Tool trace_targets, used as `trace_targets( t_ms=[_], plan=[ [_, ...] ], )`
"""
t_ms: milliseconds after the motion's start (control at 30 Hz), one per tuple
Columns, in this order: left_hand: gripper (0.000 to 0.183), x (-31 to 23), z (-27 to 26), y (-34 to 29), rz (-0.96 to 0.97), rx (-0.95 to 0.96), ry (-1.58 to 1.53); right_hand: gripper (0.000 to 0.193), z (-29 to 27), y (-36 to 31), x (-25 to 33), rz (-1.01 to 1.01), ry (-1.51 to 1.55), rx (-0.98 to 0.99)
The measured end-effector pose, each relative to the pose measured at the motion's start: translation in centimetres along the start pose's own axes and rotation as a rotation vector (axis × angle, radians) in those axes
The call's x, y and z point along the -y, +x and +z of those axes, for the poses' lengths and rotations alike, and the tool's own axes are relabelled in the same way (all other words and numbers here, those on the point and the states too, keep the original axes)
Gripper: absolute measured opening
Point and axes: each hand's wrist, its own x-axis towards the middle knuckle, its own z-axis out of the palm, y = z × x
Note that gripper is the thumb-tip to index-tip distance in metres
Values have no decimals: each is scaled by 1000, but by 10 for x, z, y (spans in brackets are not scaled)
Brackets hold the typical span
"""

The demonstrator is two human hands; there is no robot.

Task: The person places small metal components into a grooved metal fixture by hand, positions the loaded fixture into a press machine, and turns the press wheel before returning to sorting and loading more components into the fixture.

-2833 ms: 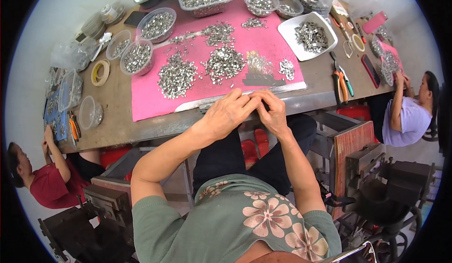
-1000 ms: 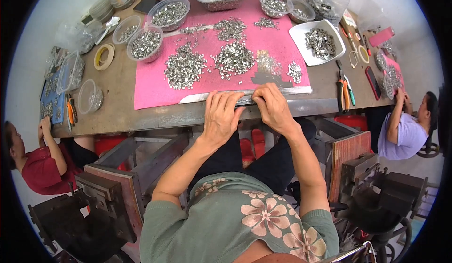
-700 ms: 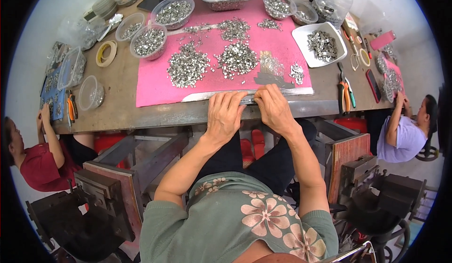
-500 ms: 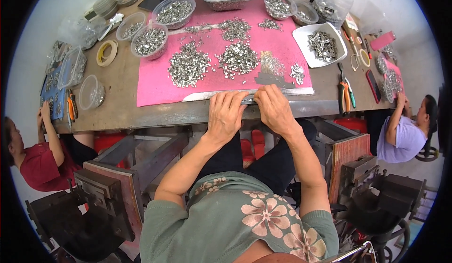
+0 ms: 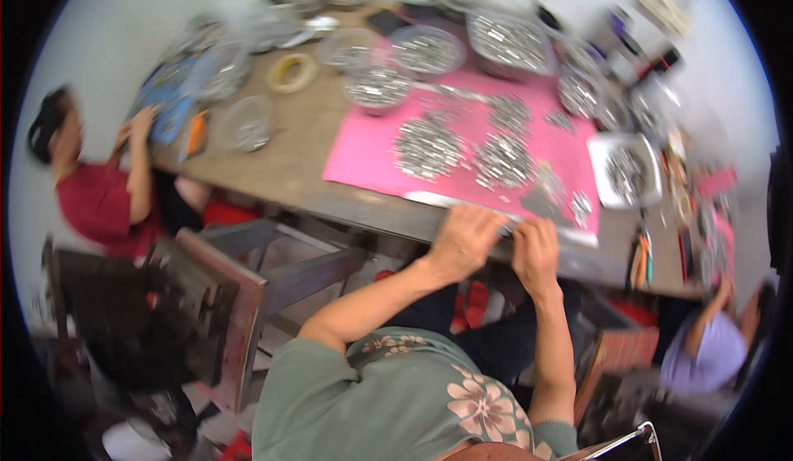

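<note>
Closest to us is the green flowered shirt (image 5: 347, 403); beyond it our left hand (image 5: 464, 236) and right hand (image 5: 537, 254) are side by side at the front edge of the table (image 5: 306, 143), fingers curled and nearly together. Blur keeps us from telling what, if anything, they pinch. Just past our right hand, a dark grey flat piece (image 5: 541, 206) lies on the pink mat (image 5: 359, 151). Beyond it we see piles of small metal pieces (image 5: 428, 149), a white dish (image 5: 598, 162) rightward, then a rectangular clear tub (image 5: 510, 71).
</note>
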Motion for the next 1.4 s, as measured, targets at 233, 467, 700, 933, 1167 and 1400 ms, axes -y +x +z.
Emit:
trace_targets(
  t_ms=[233, 467, 700, 933, 1167, 1400],
  plan=[
    [39, -3, 28, -7, 194, -211, 17, 9, 6, -39, -29, 97, 62, -52],
    [41, 5, 49, -6, 186, -222, 118, 19, 4, -22, -29, -39, 81, -78],
    [43, 9, 43, -6, 213, -256, 146, 16, 13, -17, -23, -125, 58, -203],
    [41, 4, 46, -8, 233, -200, 118, 11, 9, -35, -44, 20, 112, -57],
    [43, 0, 13, -7, 124, -144, 145, 15, -4, -1, -1, 18, 205, -49],
    [45, -3, 18, -1, 91, -73, 76, 9, -29, 41, -77, 277, 132, -136]
  ],
)
